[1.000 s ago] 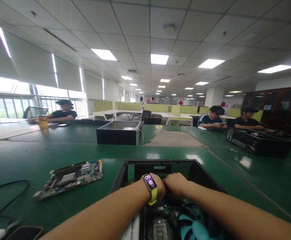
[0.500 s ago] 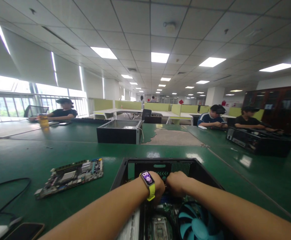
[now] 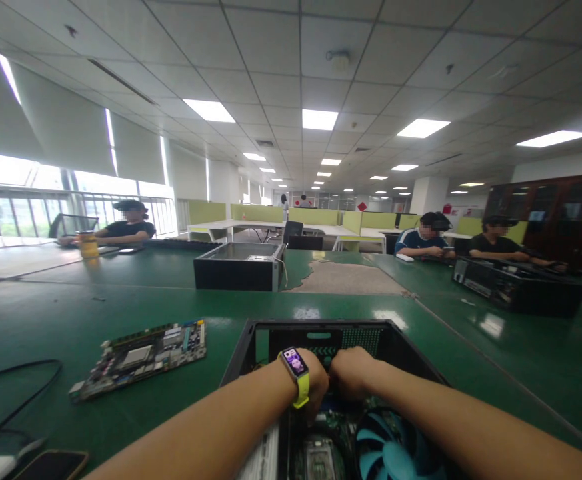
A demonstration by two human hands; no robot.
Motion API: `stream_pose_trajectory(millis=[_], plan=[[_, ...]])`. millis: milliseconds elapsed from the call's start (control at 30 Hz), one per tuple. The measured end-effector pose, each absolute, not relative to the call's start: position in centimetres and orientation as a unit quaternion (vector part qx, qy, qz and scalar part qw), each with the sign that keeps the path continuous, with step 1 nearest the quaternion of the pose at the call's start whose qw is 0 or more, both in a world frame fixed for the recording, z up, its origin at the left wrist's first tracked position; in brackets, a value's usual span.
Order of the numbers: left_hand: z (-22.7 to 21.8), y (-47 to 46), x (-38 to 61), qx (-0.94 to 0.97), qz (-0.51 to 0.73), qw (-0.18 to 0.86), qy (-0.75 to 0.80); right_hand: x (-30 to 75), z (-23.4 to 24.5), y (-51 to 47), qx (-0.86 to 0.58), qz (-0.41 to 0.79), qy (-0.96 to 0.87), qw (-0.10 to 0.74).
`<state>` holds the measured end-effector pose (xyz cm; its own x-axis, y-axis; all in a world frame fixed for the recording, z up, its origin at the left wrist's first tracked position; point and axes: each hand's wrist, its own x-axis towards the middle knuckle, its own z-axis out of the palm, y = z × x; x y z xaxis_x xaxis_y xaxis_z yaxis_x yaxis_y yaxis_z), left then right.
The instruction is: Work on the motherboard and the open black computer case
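Both of my hands reach into an open black computer case [image 3: 265, 333] in front of me. My left hand [image 3: 315, 379], with a yellow-banded smartwatch [image 3: 295, 363] on its wrist, is curled near the far part of the case. Close beside it, my right hand [image 3: 351, 371] has its fingers bent down and closed. What the fingertips of either hand grip is hidden by the hands. Below them lie a motherboard with a CPU socket [image 3: 319, 459] and a blue-bladed fan [image 3: 393, 455].
A loose motherboard [image 3: 143, 357] lies left on the green table [image 3: 211, 400]. A phone [image 3: 53, 465] and black cable [image 3: 15, 365] are at the near left. Another case [image 3: 235, 272] stands ahead, another [image 3: 518, 283] at right. Several people sit around the table.
The view has shifted very slightly. Both hands stay at nearly the same spot inside the case, with little visible movement.
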<state>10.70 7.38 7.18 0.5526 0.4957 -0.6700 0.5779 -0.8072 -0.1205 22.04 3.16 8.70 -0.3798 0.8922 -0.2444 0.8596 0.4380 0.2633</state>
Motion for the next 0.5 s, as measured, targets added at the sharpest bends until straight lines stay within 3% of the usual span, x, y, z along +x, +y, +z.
stream_pose_trajectory(millis=[500], plan=[[7.53, 6.55, 10.77, 0.867, -0.378, 0.046, 0.322, 22.02, 8.27, 3.69, 0.573, 0.027, 0.801, 0.17]])
